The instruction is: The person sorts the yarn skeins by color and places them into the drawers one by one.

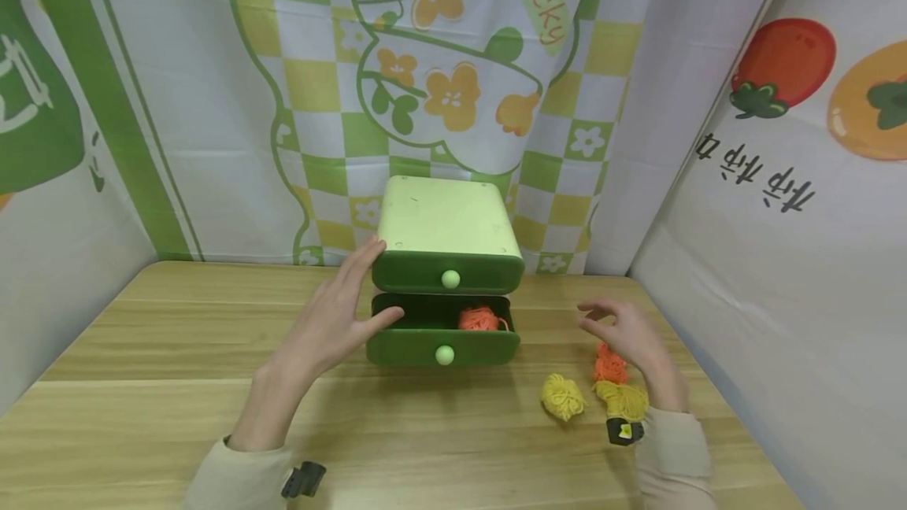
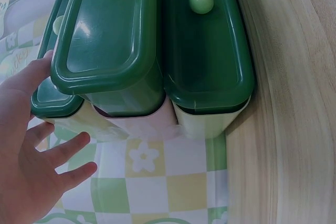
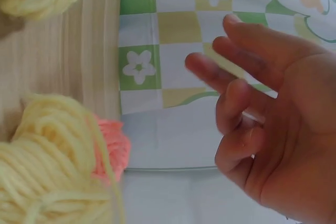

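Steadying the green drawer box [image 1: 445, 236] at frame centre, the left hand [image 1: 338, 319] lies flat with fingers straight and spread — fingertips on the box's left side, thumb at the rim of the lower drawer [image 1: 441, 341]. In the left wrist view the same hand [image 2: 29, 145] shows loose, spread fingers beside the box [image 2: 147, 51], holding nothing. That lower drawer is pulled out, and one orange yarn ball [image 1: 480, 319] already sits inside, toward its right end; the upper drawer [image 1: 446, 272] is closed. Right of the box, on the wooden table [image 1: 177, 384], three balls remain outside: a yellow yarn ball [image 1: 563, 396], an orange one [image 1: 609, 366] and another yellow one [image 1: 623, 398], the last two touching and partly hidden under the wrist. The right hand [image 1: 629, 334] hovers just above them at lower right, fingers relaxed and slightly curved, empty — the right wrist view confirms nothing is held [image 3: 273, 114]. Judged from this: one ball stowed, three left, drawer not yet shut.
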`<state>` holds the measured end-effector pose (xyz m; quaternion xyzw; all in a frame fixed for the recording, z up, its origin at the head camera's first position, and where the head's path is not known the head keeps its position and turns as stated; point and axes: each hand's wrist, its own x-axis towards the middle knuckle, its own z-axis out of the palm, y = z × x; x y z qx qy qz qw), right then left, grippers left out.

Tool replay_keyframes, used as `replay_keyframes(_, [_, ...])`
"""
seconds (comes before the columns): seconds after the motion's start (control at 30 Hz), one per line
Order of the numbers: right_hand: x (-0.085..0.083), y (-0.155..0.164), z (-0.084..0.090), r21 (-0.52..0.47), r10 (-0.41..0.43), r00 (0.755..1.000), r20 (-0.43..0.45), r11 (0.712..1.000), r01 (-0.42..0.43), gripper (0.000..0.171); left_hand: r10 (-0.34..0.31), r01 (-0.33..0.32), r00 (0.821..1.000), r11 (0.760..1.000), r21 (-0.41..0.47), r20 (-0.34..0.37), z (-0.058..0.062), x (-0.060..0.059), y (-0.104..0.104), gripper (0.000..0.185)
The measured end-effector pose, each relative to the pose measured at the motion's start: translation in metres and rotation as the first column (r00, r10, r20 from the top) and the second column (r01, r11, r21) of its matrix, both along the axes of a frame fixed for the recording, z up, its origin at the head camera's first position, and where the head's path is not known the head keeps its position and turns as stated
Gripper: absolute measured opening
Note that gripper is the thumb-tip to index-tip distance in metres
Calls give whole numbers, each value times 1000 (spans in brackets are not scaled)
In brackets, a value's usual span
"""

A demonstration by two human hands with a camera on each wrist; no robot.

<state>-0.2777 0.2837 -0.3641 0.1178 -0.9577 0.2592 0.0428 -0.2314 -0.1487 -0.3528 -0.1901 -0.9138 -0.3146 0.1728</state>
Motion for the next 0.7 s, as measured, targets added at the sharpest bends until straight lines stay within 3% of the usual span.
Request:
replay_keyframes(0.2, [-1,5,-5,-14,-33,998,53,999,34,47,0,0,1000,1000,3,0,0,0,0,93])
replay_keyframes(0.37, [-1,9,-9,30,-68,994,83,997,66,52,-1,1,1000,1000,0,-3,-1,0,1,93])
replay_keyframes(0.7, [-3,15,-18,64,-79,983,167,996,70,55,1,-1,1000,1000,1,-15,-3,-1,0,91])
